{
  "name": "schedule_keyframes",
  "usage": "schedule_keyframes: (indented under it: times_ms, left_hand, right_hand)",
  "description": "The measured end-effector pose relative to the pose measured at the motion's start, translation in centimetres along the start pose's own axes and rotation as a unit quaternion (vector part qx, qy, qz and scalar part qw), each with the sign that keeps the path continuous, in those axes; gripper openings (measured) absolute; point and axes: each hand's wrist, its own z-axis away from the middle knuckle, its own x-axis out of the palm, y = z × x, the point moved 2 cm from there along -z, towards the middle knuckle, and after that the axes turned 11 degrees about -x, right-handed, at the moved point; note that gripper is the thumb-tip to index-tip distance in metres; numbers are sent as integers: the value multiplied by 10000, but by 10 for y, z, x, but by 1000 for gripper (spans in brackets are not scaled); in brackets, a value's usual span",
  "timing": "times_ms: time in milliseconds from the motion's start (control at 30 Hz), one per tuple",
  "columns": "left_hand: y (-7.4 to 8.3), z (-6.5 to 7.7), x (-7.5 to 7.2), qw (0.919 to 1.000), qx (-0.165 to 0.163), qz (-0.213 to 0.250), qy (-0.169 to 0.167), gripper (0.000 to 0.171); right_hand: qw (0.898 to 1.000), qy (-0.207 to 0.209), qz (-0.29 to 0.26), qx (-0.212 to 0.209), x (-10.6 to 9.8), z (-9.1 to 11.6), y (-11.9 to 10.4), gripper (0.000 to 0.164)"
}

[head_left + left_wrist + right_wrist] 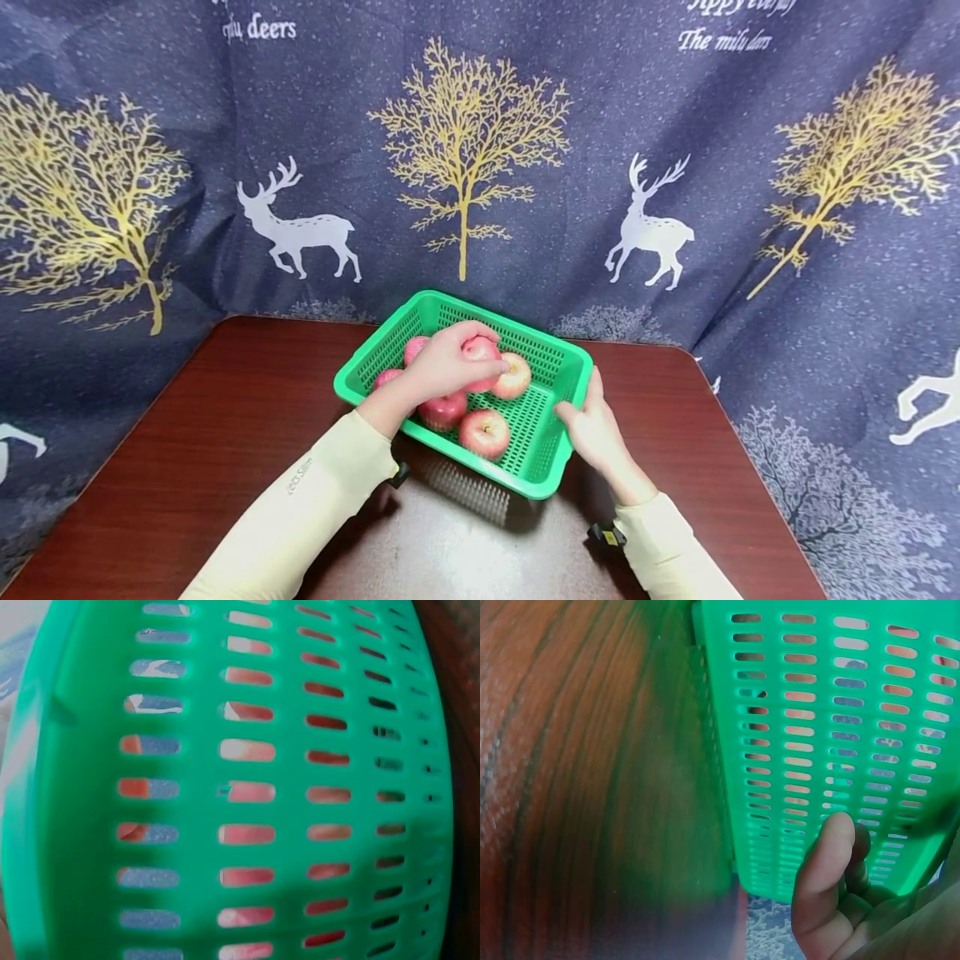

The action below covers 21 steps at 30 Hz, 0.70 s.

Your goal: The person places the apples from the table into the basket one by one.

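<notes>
A green plastic basket (551, 467) with slotted walls holds several red and yellowish apples. Inside it, my left hand (444, 362) grips a red apple (480, 354), with thumb and fingers around its sides. Close to that thumb is a paler apple (513, 377). Nearer the front wall lie a dark red apple (442, 411) and a striped apple (484, 434). My right hand (596, 429) holds the basket's right side, thumb over the rim and fingers outside. The right wrist view shows its fingers (829, 862) by the slotted wall. In the left wrist view, the basket wall (202, 810) hides the left hand.
The basket stands on a dark reddish-brown wooden table (255, 400), near its back edge. Behind the table hangs a dark blue cloth (525, 250) printed with white deer and golden trees.
</notes>
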Motion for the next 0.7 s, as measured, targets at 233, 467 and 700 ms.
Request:
schedule_keyframes:
  times_ms: [233, 467, 700]
  left_hand:
    - [4, -2, 10, 9998, 180, -42, -115, 47]
    - [8, -3, 22, 9994, 207, -185, -182, 41]
    - [12, -6, 28, 9981, 261, -547, -94, 44]
  right_hand:
    - [10000, 12, 48, 13, 1, 0, 1, 95]
    - [10000, -6, 83, -15, 1, 0, 2, 94]
    - [10000, -11, 78, -13, 1, 0, 0, 94]
